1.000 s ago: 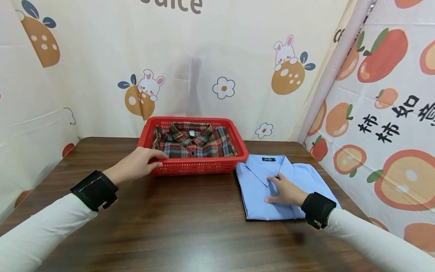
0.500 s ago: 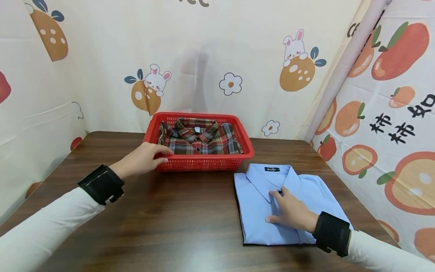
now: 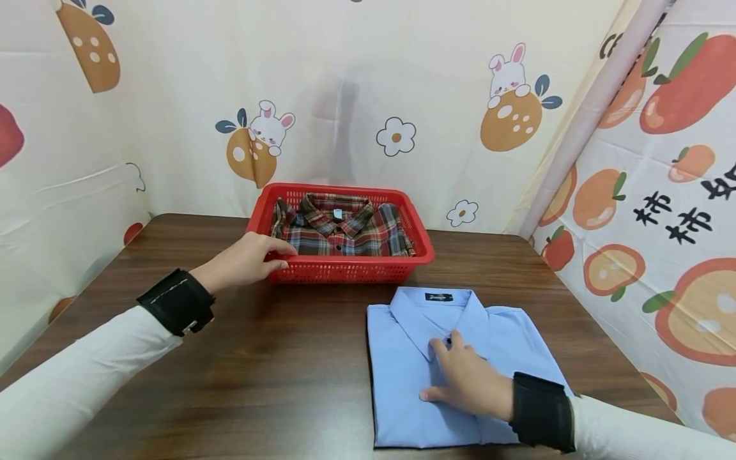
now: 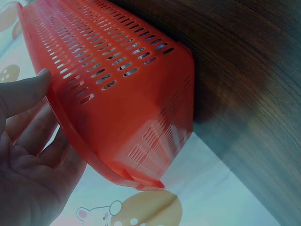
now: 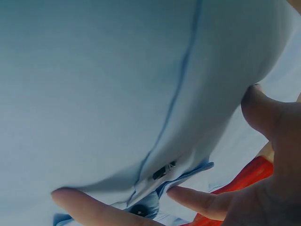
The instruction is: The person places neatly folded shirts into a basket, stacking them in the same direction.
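Head view shows a dark wooden table with two shirts on it, and both arms in white sleeves with black wrist bands reach over it. At the back of the table stands a red basket with slotted walls, and a folded plaid shirt lies inside it with the collar up. The left hand is at the front left corner of the basket: its fingers curl over the rim and the thumb is below on the outer wall, so it grips the edge. From the left wrist view the thumb presses on the rim of the basket, and the other fingers are behind the rim, mostly hidden. In front of the basket and a little to the right, near but apart from it, lies a folded light blue shirt, flat on the table, collar toward the basket and a small dark label inside the collar. The right hand rests on top of this shirt, just below the collar, near the placket. Its fingers are spread and almost straight, palm down; it presses on the cloth and does not hold it. From the right wrist view the fingertips touch the blue cloth beside a dark button, and a piece of the red basket is seen behind the fingers. Around the table hang curtains printed with rabbits, flowers and orange fruits.
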Tool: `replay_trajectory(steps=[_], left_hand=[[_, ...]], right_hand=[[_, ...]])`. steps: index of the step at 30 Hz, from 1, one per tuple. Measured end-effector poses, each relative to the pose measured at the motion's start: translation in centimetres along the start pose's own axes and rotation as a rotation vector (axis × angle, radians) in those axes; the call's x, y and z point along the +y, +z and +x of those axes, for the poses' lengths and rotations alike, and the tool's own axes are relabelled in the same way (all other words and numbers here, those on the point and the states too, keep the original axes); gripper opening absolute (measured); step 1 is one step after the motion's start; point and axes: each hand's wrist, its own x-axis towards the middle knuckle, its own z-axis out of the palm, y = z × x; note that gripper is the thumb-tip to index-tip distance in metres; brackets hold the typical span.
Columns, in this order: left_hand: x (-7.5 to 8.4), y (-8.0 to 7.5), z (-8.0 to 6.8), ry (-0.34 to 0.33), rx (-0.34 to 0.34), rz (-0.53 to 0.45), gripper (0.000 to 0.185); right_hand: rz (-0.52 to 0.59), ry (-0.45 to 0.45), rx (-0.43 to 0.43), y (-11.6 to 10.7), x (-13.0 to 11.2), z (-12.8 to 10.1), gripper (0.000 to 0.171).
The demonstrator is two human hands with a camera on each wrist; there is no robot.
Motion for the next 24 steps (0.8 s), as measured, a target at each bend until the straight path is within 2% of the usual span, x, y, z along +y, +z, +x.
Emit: replay_trajectory(steps=[9,19,24], left_hand=[[-0.1,0.0,-0.1,0.022,0.015,0.022,0.027],[-0.1,0.0,0.1,0.027,0.011,0.011,0.027],[-0.1,0.0,0.2,0.021,0.010,0.002,0.026]], right_hand=[[-0.064,-0.020,-0.064,0.7,-4.2,0.4,0.082],[-0.195,-0.099,-0.012,1.2,-8.8,1.6,0.088],[-0.202,-0.156,-0.013,1.2,-10.8,2.3,0.084]])
